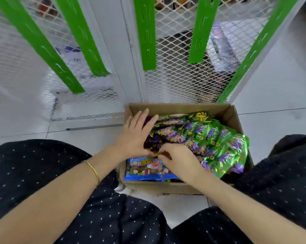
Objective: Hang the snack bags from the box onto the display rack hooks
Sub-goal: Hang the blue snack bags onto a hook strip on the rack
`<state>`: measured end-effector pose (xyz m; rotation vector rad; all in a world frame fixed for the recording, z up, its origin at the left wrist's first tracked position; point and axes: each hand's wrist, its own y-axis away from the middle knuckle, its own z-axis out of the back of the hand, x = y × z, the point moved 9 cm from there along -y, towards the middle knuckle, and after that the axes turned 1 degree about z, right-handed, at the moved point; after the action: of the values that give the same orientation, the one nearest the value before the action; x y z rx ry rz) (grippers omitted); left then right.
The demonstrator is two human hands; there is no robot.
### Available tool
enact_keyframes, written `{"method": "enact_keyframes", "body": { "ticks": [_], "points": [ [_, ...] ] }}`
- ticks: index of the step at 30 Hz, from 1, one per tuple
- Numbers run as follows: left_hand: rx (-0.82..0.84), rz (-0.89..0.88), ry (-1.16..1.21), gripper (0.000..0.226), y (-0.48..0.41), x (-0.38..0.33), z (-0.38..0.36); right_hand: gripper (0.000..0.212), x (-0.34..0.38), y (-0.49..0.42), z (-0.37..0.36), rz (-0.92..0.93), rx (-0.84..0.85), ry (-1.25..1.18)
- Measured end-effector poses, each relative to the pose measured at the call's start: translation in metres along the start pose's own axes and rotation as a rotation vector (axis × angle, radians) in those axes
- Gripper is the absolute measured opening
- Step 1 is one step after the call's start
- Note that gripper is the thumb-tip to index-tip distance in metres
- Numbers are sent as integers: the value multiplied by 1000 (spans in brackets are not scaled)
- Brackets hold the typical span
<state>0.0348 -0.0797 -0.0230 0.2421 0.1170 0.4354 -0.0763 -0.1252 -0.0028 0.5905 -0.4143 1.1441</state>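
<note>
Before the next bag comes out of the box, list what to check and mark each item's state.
1. Box open on top, bags in reach: ok.
2. Left hand flat on the dark purple bag, holding it down: ok.
3. Right hand fingers curled at that bag's near edge, firm pinch on one bag only: cannot tell.
4. Blue bag beside the right hand left out of the pinch: cannot tell.
5. Green strips on the rack bare where visible: ok.

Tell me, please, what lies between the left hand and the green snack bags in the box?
In the head view, a dark purple bag lies between the left hand and the green snack bags.
</note>
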Motion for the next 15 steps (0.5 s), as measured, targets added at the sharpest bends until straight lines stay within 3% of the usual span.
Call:
{"method": "enact_keyframes", "body": {
  "ticks": [4,6,11,15],
  "points": [
    [-126,-90,-128,127,2,-14,-11,24,-29,13,-58,-246,165,-24],
    [-177,-120,-130,124,3,-15,-18,27,-37,15,-75,-372,140,-42],
    [-218,-150,9,121,-1,-10,-9,55,-43,23,-82,-617,-17,39],
    [-235,-262,-99,123,7,-32,-19,57,-45,25,-85,-708,-107,7]
  ]
}}
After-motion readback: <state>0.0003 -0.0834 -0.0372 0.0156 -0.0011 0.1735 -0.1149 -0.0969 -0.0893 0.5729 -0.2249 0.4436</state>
